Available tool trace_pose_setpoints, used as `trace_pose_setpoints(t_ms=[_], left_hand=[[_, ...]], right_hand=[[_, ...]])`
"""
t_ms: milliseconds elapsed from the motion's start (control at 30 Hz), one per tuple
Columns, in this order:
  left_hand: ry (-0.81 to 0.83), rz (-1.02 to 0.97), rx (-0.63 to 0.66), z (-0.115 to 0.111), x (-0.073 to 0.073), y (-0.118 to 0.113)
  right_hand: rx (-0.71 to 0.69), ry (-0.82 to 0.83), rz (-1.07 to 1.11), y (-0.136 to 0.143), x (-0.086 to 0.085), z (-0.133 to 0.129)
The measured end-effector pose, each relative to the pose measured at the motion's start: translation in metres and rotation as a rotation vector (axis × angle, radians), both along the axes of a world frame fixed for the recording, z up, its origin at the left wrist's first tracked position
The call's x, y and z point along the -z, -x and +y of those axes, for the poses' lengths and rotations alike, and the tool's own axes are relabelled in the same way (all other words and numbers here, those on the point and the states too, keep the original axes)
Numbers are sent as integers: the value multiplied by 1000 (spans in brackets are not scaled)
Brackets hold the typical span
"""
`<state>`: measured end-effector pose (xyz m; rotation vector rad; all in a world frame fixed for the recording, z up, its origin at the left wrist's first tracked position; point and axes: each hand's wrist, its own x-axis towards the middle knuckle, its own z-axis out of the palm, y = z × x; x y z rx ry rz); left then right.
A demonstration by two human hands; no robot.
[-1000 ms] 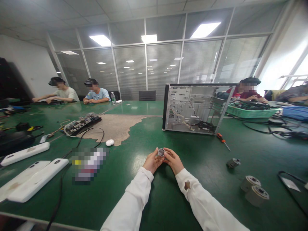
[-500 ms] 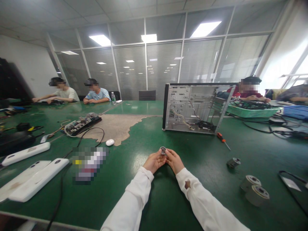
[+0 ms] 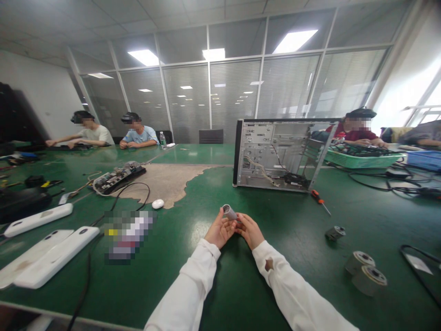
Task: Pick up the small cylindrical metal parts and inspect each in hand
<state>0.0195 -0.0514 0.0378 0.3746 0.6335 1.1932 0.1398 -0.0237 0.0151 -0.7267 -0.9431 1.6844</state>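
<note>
Between my two hands is a small grey metal cylinder, tilted so that its round, hollow-looking end points up and left. It resembles a small motor casing. My left hand has its thumb against the cylinder's left side, with the other fingers curled beneath. The fingertips of my right hand pinch its lower right end. Both hands are held over the green table. To the right, a small motor lies on its side, and two larger round motors stand close together.
An open computer case stands ahead, with an orange-handled screwdriver beside it. On the left are a circuit board, a white oval case, a black cable and white slabs. Several people sit around the table.
The cylinder has turned from end-on to tilted left, so its side now shows. My left thumb has shifted left and up with it. The table items stay put.
</note>
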Motion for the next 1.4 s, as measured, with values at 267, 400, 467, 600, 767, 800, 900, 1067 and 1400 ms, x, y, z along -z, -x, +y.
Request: trace_pose_setpoints(t_ms=[267, 400, 467, 600, 767, 800, 900, 1067, 1400], left_hand=[[-45, -13, -45, -1, -6, -1], [-85, -26, -94, 0, -4, -2], [-110, -34, -117, 0, -2, -2], [-175, -38, -132, 1, 3, -1], [-245, 9, -160, 1, 7, -2], [-251, 16, -163, 1, 7, -2], [-265, 23, -171, 1, 7, -2], [-264, 26, -203, 0, 4, -3], [-290, 25, -319, 5, 12, -1]], right_hand=[[6, 7, -24, 0, -4, -2], [-13, 8, -17, 0, -4, -3], [-23, 4, -14, 0, -3, -3], [-28, 8, -13, 0, -3, -2], [-31, 12, -9, 0, -3, -2], [-31, 11, -7, 0, -3, -1], [-36, 9, -2, 0, -1, -1], [-42, -1, -7, 1, 0, -1], [-53, -13, -21, 0, -1, -2]])
